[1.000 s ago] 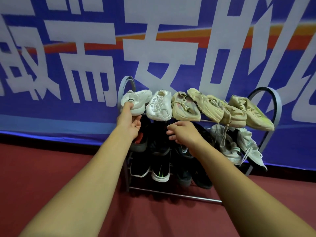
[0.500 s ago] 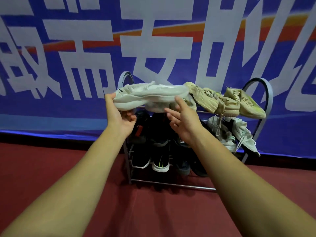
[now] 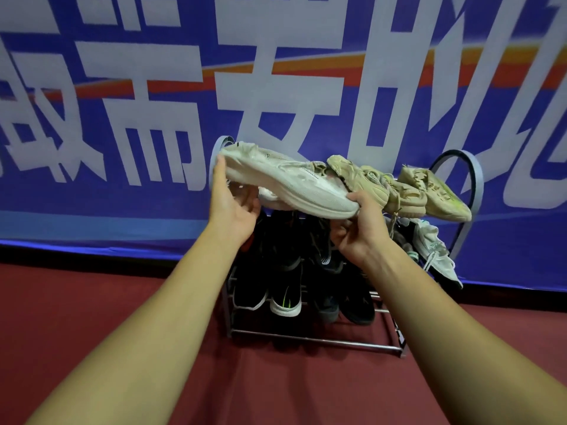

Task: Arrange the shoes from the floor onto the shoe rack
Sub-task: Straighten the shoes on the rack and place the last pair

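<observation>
A white sneaker (image 3: 288, 182) lies sideways in the air just in front of the top tier of the metal shoe rack (image 3: 469, 191). My left hand (image 3: 233, 207) grips its left end, thumb on top. My right hand (image 3: 359, 231) holds its right end from below, thumb against the sole edge. A second white shoe (image 3: 270, 199) shows partly beneath it. Beige sneakers (image 3: 392, 185) fill the right of the top tier. Black shoes (image 3: 282, 289) stand on the lower tiers, and white sneakers (image 3: 435, 250) hang off the middle tier at right.
A large blue banner (image 3: 122, 118) with white characters hangs right behind the rack. Red carpet floor (image 3: 92, 302) spreads in front and to both sides. The rack's bottom rail (image 3: 313, 340) is near the floor.
Both hands have lifted the white sneaker off the top tier and turned it sideways; it now tilts down to the right. The view has moved closer to the rack.
</observation>
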{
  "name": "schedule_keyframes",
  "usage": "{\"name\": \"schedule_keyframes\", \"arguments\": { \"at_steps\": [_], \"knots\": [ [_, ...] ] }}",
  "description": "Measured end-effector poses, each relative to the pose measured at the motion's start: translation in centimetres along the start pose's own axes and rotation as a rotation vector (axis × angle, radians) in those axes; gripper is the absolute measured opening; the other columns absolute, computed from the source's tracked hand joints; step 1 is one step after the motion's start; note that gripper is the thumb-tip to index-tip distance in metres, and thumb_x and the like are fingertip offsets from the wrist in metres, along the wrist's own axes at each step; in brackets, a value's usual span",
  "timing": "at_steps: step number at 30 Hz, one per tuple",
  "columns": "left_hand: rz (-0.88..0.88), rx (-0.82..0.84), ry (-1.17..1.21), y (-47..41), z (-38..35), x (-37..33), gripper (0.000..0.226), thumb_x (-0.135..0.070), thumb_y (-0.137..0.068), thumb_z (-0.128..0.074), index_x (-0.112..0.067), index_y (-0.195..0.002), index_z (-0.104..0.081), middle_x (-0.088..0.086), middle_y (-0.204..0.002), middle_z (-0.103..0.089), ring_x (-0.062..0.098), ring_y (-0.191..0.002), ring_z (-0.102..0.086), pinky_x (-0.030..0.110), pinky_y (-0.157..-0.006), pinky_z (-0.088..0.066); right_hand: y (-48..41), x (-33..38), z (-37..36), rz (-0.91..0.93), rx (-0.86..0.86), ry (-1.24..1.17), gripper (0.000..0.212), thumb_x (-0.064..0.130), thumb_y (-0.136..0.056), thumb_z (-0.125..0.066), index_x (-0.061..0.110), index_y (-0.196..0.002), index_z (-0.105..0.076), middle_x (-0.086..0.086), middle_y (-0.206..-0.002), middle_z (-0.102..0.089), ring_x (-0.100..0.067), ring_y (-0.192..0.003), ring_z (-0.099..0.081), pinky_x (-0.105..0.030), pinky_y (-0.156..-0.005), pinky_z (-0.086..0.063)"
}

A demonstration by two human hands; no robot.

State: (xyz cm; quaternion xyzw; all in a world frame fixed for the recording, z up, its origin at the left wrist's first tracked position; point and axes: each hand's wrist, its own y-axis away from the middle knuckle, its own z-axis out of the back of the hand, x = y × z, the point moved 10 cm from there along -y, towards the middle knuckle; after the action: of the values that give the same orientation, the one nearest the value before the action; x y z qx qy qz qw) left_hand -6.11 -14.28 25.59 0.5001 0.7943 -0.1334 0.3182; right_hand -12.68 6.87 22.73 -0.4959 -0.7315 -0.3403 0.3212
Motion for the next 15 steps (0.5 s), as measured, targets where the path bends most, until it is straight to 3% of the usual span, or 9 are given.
{"name": "schedule_keyframes", "arguments": {
  "at_steps": [2, 5, 9, 11, 15],
  "knots": [
    [-0.009, 0.046, -0.128, 0.0, -1.6, 0.6, 0.058, -0.052, -0.084, -0.072, -0.017, -0.129, -0.062, 0.002, -0.124, -0.068, 0.014, -0.114, -0.063, 0.028, -0.091, -0.049, 0.3, 0.1, -0.7, -0.004, 0.03, -0.061, 0.02, 0.022, -0.09, -0.051, 0.016, -0.071, -0.053, 0.007, -0.046, -0.041, -0.005, -0.034, -0.034, -0.017, -0.039, -0.018],
    [-0.032, 0.014, -0.388, -0.2, -2.1, 1.6, 0.044, -0.045, -0.082, -0.077, -0.019, -0.117, -0.069, -0.003, -0.117, -0.072, 0.011, -0.097, -0.065, 0.023, -0.067, -0.043, 0.5, -0.2, -2.6, -0.017, 0.098, -0.094, 0.043, 0.017, -0.092, -0.055, 0.017, -0.049, -0.058, 0.008, -0.044, -0.042, -0.004, -0.036, -0.034, -0.015, -0.041, -0.018],
    [-0.019, 0.067, -0.532, 0.2, -2.0, 2.6, 0.024, -0.041, -0.086, -0.073, -0.02, -0.095, -0.07, -0.005, -0.077, -0.072, 0.005, -0.053, -0.058, 0.023, -0.05, -0.027, 0.4, -2.0, -5.3, -0.007, 0.145, -0.059, 0.003, 0.011, -0.09, -0.065, 0.011, -0.093, -0.063, 0.004, -0.06, -0.058, -0.003, -0.043, -0.047, -0.012, -0.038, -0.028],
    [-0.009, 0.091, -0.549, 0.3, -1.7, 2.6, 0.018, -0.036, -0.085, -0.075, -0.02, -0.088, -0.068, -0.007, -0.064, -0.066, 0.003, -0.044, -0.052, 0.022, -0.048, -0.023, 0.3, -2.8, -6.0, 0.009, 0.148, -0.027, 0.006, 0.012, -0.089, -0.068, 0.015, -0.093, -0.064, 0.001, -0.07, -0.062, -0.004, -0.051, -0.049, -0.014, -0.043, -0.03],
    [-0.027, 0.03, -0.525, -0.1, -0.1, 1.6, 0.009, -0.018, -0.082, -0.075, -0.016, -0.083, -0.066, -0.004, -0.062, -0.061, 0.006, -0.049, -0.044, 0.022, -0.048, -0.025, 0.0, -3.4, -7.6, 0.063, 0.193, 0.133, 0.01, 0.027, -0.091, -0.072, 0.018, -0.088, -0.071, 0.004, -0.073, -0.068, -0.005, -0.056, -0.046, -0.018, -0.05, -0.031]
  ]
}}
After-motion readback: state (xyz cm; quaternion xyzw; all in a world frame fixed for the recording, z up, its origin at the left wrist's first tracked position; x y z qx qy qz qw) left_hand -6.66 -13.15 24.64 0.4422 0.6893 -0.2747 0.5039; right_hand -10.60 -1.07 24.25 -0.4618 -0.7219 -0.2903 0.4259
